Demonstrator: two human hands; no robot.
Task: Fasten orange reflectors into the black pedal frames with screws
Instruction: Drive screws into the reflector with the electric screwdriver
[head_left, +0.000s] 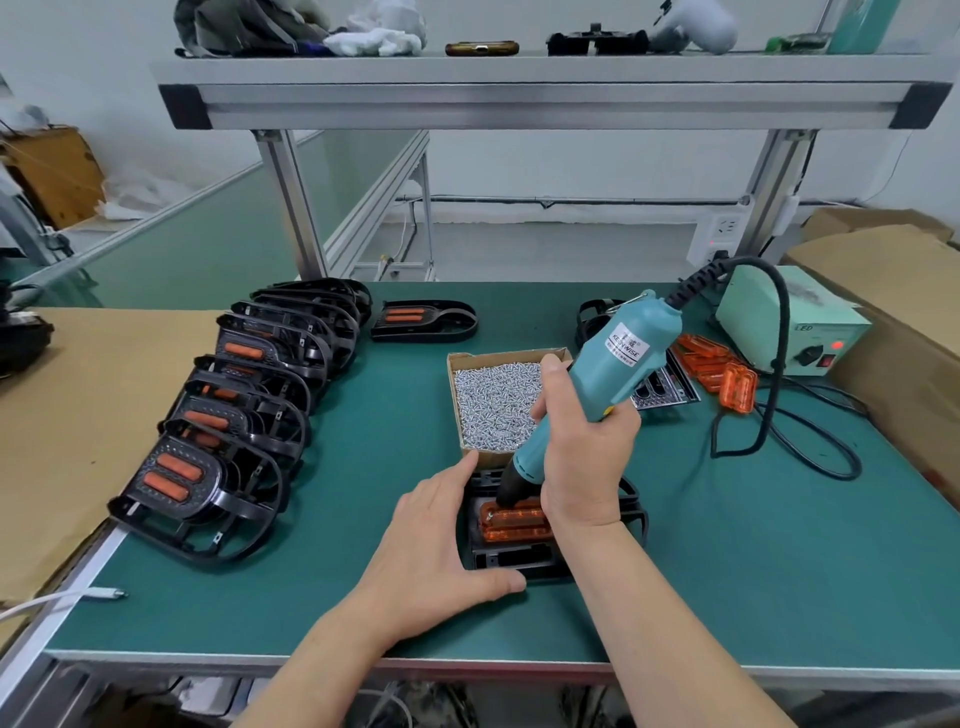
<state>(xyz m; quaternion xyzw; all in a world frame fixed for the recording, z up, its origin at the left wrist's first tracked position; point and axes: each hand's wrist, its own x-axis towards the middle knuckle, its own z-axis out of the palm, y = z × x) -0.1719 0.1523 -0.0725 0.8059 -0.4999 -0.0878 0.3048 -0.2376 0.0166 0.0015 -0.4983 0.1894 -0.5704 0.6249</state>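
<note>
A black pedal frame (524, 561) lies on the green mat near the front edge, with an orange reflector (517, 522) seated in it. My right hand (582, 452) grips a teal electric screwdriver (608, 364), its black tip pressed down on the reflector's upper left part. My left hand (441, 540) holds the frame's left side, fingers along the far edge and thumb at the near edge. A cardboard box of silver screws (493, 400) stands just behind the frame. Loose orange reflectors (719, 364) lie at the right.
A row of finished pedals (228, 426) leans along the left side, one more pedal (423, 319) behind the box. A pale green power supply (789, 322) with a black cable sits at the back right. Cardboard boxes (883, 312) border the right, and an aluminium shelf (545, 88) hangs overhead.
</note>
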